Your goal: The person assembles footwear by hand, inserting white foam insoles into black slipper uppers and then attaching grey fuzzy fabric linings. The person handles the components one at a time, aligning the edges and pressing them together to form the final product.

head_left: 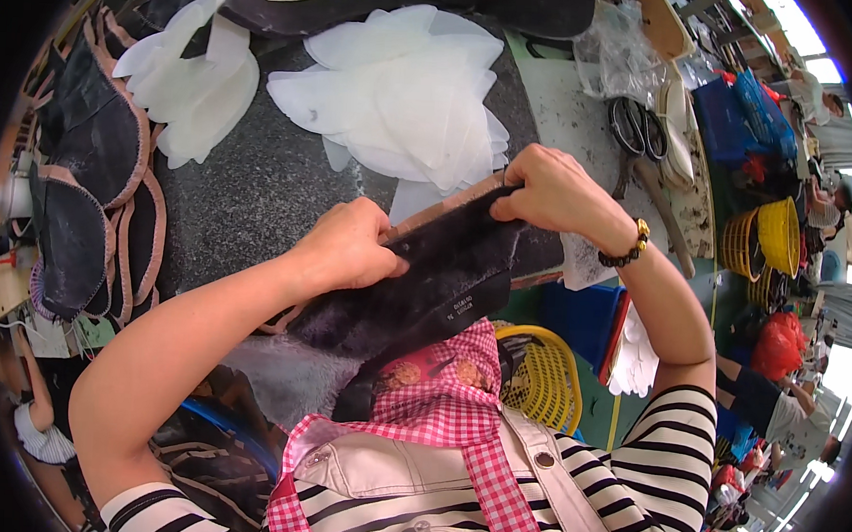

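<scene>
I count two hands and one black piece. I record two white piles, one bracelet.

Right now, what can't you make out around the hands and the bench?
All in the head view:
Black piece: its far side is turned away from the camera.
Left hand and right hand: some fingertips are hidden behind the black piece.
White sheets: the lower ones are covered by those on top.
Dark sheet at the top: cut off by the upper edge.

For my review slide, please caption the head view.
Left hand and right hand grip a black piece near piled white sheets.
</scene>
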Available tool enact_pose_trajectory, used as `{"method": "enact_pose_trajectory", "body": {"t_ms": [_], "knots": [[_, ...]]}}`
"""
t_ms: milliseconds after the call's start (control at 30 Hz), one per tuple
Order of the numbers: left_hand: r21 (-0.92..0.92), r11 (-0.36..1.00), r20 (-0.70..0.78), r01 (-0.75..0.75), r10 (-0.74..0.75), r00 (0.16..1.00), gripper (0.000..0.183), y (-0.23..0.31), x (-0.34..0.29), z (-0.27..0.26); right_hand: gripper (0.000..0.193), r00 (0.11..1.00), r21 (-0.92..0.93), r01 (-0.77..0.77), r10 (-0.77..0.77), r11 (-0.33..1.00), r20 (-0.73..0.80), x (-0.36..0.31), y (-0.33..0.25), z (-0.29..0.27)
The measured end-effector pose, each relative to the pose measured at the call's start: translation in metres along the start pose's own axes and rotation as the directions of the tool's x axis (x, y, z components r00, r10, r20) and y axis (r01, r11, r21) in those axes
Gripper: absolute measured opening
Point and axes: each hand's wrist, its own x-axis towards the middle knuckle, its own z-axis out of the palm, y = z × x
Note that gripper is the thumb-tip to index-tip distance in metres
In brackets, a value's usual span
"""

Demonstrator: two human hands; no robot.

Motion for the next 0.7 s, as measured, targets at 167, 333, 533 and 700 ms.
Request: {"method": "enact_pose_trajectory", "body": {"t_ms": [167,333,533,700], "knots": [[0.000,1.000,0.031,0.006,-0.006,1.000,0.031,0.001,0.004,-0.002,0.032,0.999,-0.239,0.027,-0.033,0.971,-0.024,0.016,0.002,0.011],[-0.022,1.000,0.068,-0.014,0.015,0.998,0.032,-0.001,0.007,-0.003,0.030,1.000,-0.371,-0.007,0.013,0.929,0.015,0.020,-0.011,0.009],[0.176,0.974,-0.030,-0.140,0.148,0.989,0.033,0.008,0.009,-0.001,0.044,0.996,-0.465,-0.064,0.027,0.883,-0.086,0.007,0.004,-0.005],[0.217,0.968,-0.060,-0.128,0.144,0.988,0.029,0.014,0.006,0.000,0.046,0.680,-0.599,0.142,-0.518,0.788,-0.520,-0.034,0.001,0.036]]}}
